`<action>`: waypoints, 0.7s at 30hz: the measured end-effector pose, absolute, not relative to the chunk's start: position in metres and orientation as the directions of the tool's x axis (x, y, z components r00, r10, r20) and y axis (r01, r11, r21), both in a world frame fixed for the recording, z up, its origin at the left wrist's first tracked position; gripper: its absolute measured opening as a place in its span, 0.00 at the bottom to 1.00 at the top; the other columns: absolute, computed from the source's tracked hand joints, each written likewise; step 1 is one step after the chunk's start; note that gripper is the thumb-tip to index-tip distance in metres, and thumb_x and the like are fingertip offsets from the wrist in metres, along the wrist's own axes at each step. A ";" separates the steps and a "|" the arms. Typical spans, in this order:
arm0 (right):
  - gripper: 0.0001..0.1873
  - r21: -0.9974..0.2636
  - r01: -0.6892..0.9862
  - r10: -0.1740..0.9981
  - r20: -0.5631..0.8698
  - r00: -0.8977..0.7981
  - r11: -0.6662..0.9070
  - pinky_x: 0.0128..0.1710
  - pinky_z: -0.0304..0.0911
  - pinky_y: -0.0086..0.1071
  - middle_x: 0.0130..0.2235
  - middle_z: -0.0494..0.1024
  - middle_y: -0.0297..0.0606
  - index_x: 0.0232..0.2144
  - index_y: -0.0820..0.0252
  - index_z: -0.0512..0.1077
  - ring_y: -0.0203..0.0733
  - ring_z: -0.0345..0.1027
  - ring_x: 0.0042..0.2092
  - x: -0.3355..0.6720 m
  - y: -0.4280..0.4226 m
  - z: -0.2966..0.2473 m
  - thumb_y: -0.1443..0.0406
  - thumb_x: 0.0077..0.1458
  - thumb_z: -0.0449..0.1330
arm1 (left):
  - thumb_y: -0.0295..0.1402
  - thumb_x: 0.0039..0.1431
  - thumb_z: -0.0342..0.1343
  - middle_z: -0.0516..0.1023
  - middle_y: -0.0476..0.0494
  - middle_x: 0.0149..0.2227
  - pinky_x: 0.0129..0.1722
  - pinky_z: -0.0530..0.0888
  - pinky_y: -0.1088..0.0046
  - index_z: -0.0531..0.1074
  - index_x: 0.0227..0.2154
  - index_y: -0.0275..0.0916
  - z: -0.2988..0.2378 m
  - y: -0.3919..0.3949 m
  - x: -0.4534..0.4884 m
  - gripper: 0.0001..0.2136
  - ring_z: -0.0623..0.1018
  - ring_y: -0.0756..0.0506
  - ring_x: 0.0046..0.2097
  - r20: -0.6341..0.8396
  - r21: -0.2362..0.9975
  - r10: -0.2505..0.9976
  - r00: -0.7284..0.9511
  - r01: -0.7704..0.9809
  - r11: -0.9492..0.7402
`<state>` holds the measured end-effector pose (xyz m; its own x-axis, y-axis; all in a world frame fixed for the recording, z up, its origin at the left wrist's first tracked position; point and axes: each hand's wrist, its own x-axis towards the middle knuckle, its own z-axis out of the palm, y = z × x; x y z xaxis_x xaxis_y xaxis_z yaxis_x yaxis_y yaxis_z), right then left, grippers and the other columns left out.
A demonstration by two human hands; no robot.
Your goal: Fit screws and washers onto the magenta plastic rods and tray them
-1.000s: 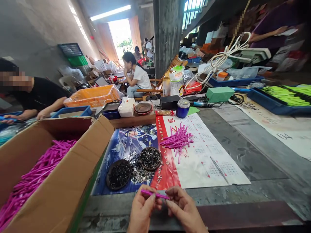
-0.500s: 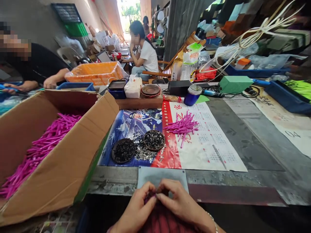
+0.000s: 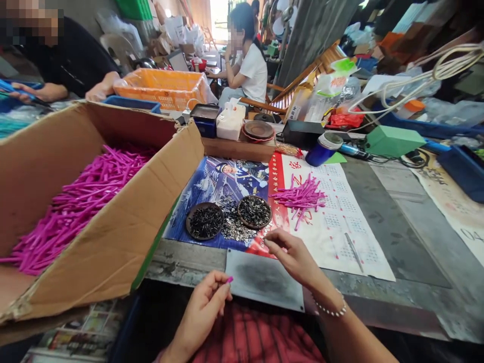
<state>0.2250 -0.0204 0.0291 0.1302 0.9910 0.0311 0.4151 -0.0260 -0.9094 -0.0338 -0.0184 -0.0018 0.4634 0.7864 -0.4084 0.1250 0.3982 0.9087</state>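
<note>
My left hand (image 3: 202, 307) is closed in a pinch at the table's front edge. From its fingertips pokes the end of a magenta stick (image 3: 230, 280); the rest of it is hidden in the hand. My right hand (image 3: 293, 254) reaches over the table with thumb and forefinger slightly apart, nearest to loose silver rings (image 3: 238, 229) scattered on a poster. Beside the rings stand a round dish of small black pieces (image 3: 204, 221) and a second dish of dark and silver pieces (image 3: 254, 212). A grey metal plate (image 3: 264, 280) lies between my hands.
At left stands a large cardboard box (image 3: 166, 201) holding many magenta sticks. More magenta sticks (image 3: 300, 196) lie on the calendar sheet, with tweezers (image 3: 353, 252) nearby. Farther back are a blue jar (image 3: 321, 151), a tissue pack (image 3: 230, 121) and an orange crate (image 3: 162, 91). Other people sit beyond.
My hands have parted. The right one has moved forward and right toward the loose rings, while the left stays low with the magenta stick. The view has tilted down and turned left.
</note>
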 end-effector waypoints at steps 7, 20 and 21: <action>0.10 -0.803 0.594 0.985 0.140 0.100 0.054 0.33 0.61 0.33 0.30 0.76 0.35 0.32 0.57 0.72 0.40 0.67 0.31 0.241 0.041 0.030 0.59 0.63 0.58 | 0.50 0.57 0.63 0.72 0.51 0.26 0.25 0.68 0.78 0.72 0.33 0.37 0.001 -0.011 -0.039 0.19 0.71 0.51 0.25 -0.463 0.879 0.769 0.441 0.120 0.461; 0.05 -0.652 0.690 0.946 0.160 -0.283 0.316 0.44 0.66 0.38 0.35 0.78 0.36 0.34 0.57 0.76 0.41 0.72 0.39 0.218 0.145 0.042 0.68 0.62 0.61 | 0.47 0.55 0.66 0.74 0.51 0.25 0.26 0.69 0.78 0.76 0.35 0.37 -0.008 0.003 -0.053 0.17 0.73 0.50 0.26 -0.495 0.861 0.807 0.322 0.057 0.505; 0.05 -0.682 0.656 0.946 0.221 -0.239 0.325 0.46 0.67 0.39 0.39 0.79 0.38 0.39 0.56 0.76 0.42 0.73 0.42 0.216 0.136 0.046 0.66 0.65 0.59 | 0.47 0.55 0.65 0.74 0.51 0.25 0.26 0.70 0.78 0.76 0.34 0.37 -0.009 0.003 -0.054 0.16 0.73 0.50 0.26 -0.490 0.864 0.815 0.308 0.052 0.500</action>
